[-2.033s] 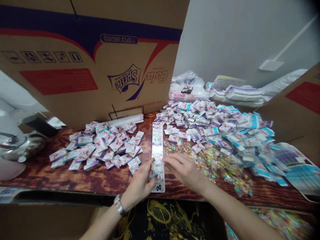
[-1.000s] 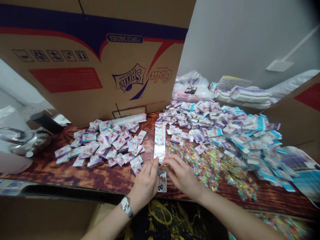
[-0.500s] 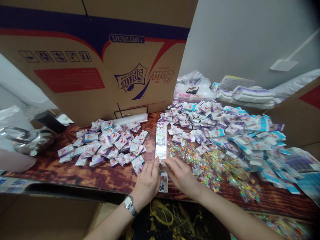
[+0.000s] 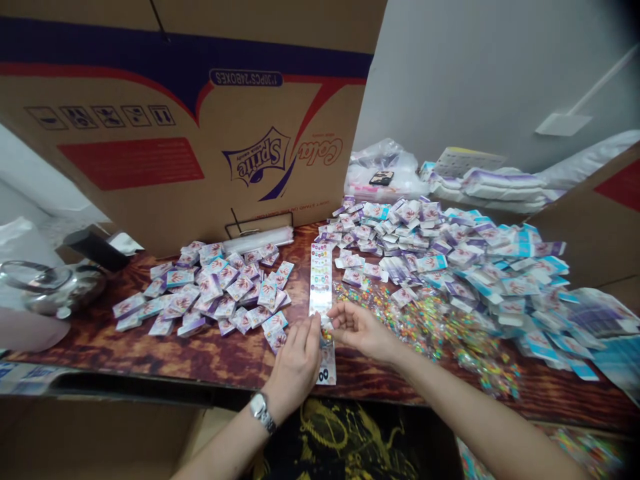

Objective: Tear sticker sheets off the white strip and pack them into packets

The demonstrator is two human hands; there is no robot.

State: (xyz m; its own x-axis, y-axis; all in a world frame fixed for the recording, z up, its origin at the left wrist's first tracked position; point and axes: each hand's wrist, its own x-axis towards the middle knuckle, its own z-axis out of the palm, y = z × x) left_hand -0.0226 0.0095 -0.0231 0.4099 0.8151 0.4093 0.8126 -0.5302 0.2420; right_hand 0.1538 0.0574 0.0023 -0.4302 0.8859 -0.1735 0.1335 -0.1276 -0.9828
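My left hand (image 4: 297,357), a watch on its wrist, has its fingers pressed together over a long printed strip (image 4: 321,277) lying on the table. My right hand (image 4: 363,331) faces it, thumb and forefinger pinched and the other fingers curled. Between the fingertips is a small clear packet of colourful candies (image 4: 327,335), partly hidden by the left fingers. The right fingertips are at its edge. What lies under my left fingers is hard to see. The strip's lower end shows below the hands, near the table's front edge.
Small filled boxes (image 4: 210,287) are heaped at left. Flatter, open-ended boxes (image 4: 480,260) form a larger pile at right, beside loose candy packets (image 4: 430,327). A big carton (image 4: 165,160) stands behind. A metal kettle (image 4: 65,287) is at the far left of the table (image 4: 165,357).
My right hand has turned and lifted slightly, its fingers now more curled, and candies show between the hands. My left hand stays almost in place. The view has shifted slightly.
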